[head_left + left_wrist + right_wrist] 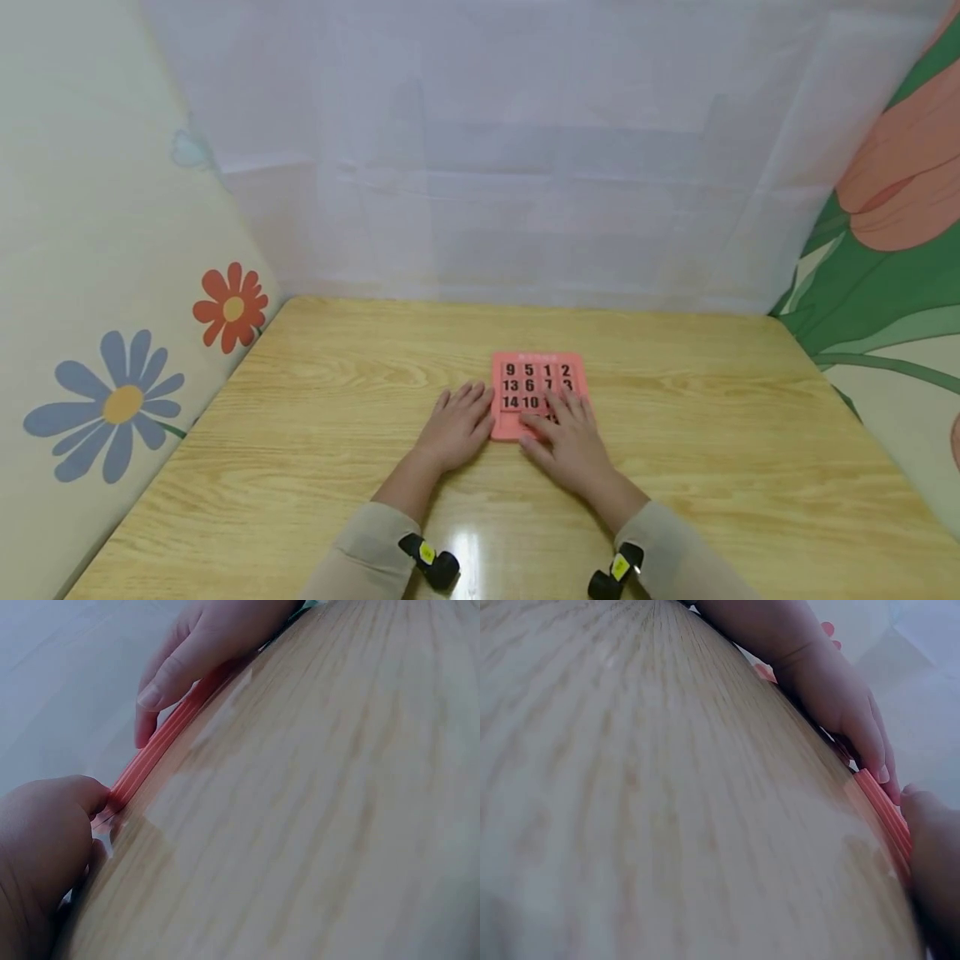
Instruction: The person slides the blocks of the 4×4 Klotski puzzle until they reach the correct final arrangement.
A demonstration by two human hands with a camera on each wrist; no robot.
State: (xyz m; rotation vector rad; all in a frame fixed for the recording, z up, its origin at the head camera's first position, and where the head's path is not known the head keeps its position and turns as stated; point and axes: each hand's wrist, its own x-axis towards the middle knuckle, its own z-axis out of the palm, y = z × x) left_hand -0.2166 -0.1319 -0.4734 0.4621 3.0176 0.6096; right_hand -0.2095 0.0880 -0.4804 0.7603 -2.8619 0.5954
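Note:
A pink number sliding puzzle [529, 386] with black numerals lies flat on the table in the head view. Its top row reads 9, 5, 1, 2, and a gap without a tile shows at its lower left. My left hand [456, 429] rests at the puzzle's left edge with fingers extended. Over the lower right tiles spreads my right hand [572, 448], its fingertips touching them and hiding several numerals. Both wrist views show the puzzle's ridged pink side [154, 757] low on the table, between the two hands.
The wooden table [300, 400] extends on all sides of the puzzle. A white cloth [487, 167] hangs behind it. Flower-printed panels [97, 250] stand at left and right. Each sleeve cuff carries a black wrist device [431, 562].

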